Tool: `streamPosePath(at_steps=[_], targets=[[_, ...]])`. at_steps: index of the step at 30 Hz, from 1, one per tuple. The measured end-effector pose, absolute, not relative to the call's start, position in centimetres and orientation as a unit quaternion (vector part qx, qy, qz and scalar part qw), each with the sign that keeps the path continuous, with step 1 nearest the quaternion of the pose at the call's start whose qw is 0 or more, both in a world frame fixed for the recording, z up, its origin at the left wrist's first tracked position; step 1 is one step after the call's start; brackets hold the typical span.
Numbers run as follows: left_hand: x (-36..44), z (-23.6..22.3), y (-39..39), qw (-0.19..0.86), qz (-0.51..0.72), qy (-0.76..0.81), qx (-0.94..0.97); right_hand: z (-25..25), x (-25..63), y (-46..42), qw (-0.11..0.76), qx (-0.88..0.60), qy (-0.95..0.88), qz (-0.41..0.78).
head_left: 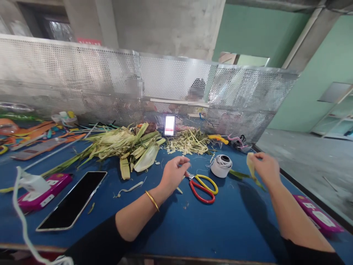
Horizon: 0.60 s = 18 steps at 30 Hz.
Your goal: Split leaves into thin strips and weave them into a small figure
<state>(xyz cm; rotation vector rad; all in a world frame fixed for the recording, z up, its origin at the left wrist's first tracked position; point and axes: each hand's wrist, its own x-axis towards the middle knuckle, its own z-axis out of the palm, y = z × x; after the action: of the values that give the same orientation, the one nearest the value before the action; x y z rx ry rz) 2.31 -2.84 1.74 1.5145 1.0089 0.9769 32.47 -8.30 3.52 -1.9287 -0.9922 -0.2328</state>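
My right hand (pixel 266 168), out at the right, pinches a pale green strip of husk (pixel 250 163) between thumb and fingers; a darker green end hangs beneath it. My left hand (pixel 174 172), with a gold bangle on its wrist, hovers mid-table with fingers curled toward the thumb. Whatever it may pinch is too small to make out. Just beside its thumb lie scissors (pixel 203 188) with one red and one yellow handle, their blade tips partly hidden by the hand. Between the hands stands a white spool of tape or cord (pixel 221 166), with a green leaf next to it.
A heap of husks (pixel 118 141) and a pile of shredded scraps (pixel 190 142) lie at the back. A black phone (pixel 74 200), purple boxes (pixel 53 191) and a white cable (pixel 23 217) are nearer. A perforated metal screen (pixel 171 77) closes off the blue table's far side; people sit behind it.
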Motion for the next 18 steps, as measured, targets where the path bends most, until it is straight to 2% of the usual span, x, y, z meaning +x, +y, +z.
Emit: streamPosePath(at_steps=[3, 4, 6, 8, 14, 18], targets=[[2.3, 2.6, -2.8, 0.519, 0.391, 0.392, 0.651, 5.2, 28.8, -8.3, 0.495, -0.749, -0.432, -0.086], [2.3, 2.8, -2.9, 0.529, 0.387, 0.379, 0.654, 5.6, 26.9, -8.2, 0.516, -0.704, -0.487, -0.022], [2.2, 3.2, -3.1, 0.561, 0.379, 0.348, 0.648, 5.9, 22.6, -7.7, 0.504, -0.635, -0.574, 0.117], [1.9, 3.3, -3.3, 0.591, 0.374, 0.325, 0.637, 5.6, 18.7, -7.1, 0.493, -0.601, -0.603, 0.180], [0.4, 2.4, -2.7, 0.613, 0.383, 0.339, 0.602, 2.9, 14.2, -5.0, 0.550, -0.563, -0.544, 0.290], [-0.3, 1.4, -2.0, 0.637, 0.385, 0.355, 0.565, 1.9, 14.2, -4.8, 0.532, -0.510, -0.524, 0.427]])
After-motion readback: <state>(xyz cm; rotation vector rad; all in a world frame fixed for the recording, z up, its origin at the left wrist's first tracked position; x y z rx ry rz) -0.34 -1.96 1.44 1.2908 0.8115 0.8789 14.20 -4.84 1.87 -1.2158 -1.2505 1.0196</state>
